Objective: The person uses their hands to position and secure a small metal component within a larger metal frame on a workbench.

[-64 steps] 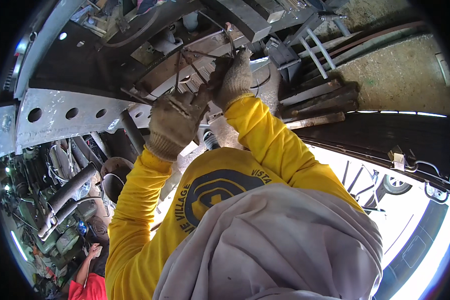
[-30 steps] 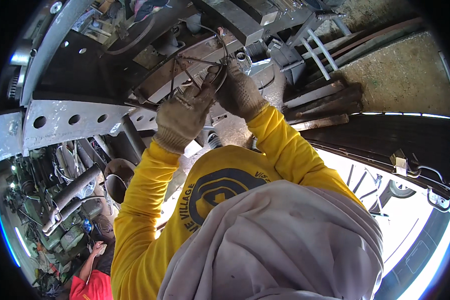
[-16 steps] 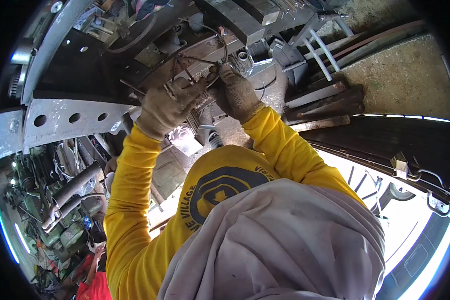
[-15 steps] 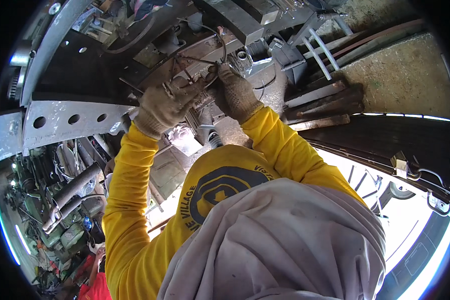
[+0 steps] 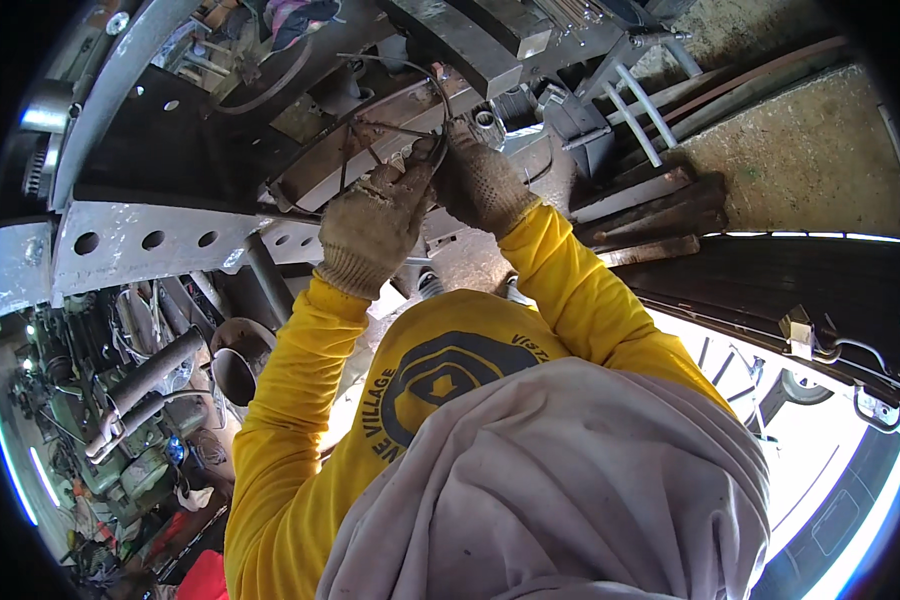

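Both my hands wear brown knit gloves and meet close together at the upper middle, over a metal workbench. My right hand (image 5: 485,180) is closed round the lower end of a thin dark cable (image 5: 446,98), which arcs up and away to the left. Fingers of my left hand (image 5: 372,222) are bent and pressed together against the same spot, touching the right fingertips. What lies between the fingertips is mostly hidden by the gloves. Just beyond the left hand are thin rusty rods (image 5: 370,150) forming an angled frame on the bench.
A steel beam with round holes (image 5: 180,225) runs out to the left. Wide pipe (image 5: 235,375) opens beside my left forearm. Thick curved steel bars (image 5: 460,45) lie beyond my hands. Metal lengths (image 5: 660,205) are stacked at right, near a padlocked dark door (image 5: 800,335). Red cloth (image 5: 203,578) shows lower left.
My left hand and forearm have shifted right, with the wrist more upright. My right hand has moved slightly right. The wide pipe's mouth now shows beside my left arm.
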Tool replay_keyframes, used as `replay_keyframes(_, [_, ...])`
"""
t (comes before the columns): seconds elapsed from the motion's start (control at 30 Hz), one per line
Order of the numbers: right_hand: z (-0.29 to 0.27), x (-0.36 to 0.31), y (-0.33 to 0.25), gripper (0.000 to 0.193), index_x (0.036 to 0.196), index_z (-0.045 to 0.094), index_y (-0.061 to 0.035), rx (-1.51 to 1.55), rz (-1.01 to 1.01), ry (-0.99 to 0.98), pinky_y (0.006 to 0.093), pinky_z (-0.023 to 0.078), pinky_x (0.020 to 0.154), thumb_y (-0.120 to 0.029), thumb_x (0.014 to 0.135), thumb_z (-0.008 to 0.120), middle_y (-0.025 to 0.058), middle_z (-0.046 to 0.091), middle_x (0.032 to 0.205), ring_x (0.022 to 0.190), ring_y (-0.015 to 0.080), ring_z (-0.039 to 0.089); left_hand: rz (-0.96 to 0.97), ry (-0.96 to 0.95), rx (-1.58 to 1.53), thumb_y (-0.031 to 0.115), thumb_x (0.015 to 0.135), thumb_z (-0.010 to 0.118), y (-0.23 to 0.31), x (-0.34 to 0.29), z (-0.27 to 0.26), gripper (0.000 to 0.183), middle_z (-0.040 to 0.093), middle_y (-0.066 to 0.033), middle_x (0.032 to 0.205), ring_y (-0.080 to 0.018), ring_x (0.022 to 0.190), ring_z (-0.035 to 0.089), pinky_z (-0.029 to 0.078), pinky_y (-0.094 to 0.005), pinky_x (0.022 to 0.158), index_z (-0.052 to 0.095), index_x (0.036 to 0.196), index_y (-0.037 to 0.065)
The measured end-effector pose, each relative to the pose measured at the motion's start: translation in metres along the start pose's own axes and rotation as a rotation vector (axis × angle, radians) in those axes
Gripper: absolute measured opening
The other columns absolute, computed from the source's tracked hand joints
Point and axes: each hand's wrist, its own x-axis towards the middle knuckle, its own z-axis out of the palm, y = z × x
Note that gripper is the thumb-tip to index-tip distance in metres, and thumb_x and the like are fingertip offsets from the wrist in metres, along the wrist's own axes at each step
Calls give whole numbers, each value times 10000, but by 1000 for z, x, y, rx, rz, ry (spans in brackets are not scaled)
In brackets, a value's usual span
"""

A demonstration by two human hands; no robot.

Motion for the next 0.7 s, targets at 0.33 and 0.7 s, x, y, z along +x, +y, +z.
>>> replay_keyframes(0.33, [3, -2, -37, 268, 1136, 556, 20, 711, 322, 130, 355, 547, 810, -197, 978, 568, 138, 656, 1055, 941, 255, 672, 263, 121, -105, 202, 821, 716, -39, 5, 3, 370, 645, -21, 842, -242, 573, 596, 494, -346, 490, 667, 1187, 224])
replay_keyframes(0.7, [-53, 15, -24, 141, 900, 649, -119, -340, -61, -7, 420, 532, 710, -164, 767, 662, 139, 655, 847, 833, 332, 665, 2, -105, 140, 240, 860, 616, 6, -4, -9, 240, 653, -38, 868, -221, 689, 659, 534, -359, 569, 673, 1081, 165])
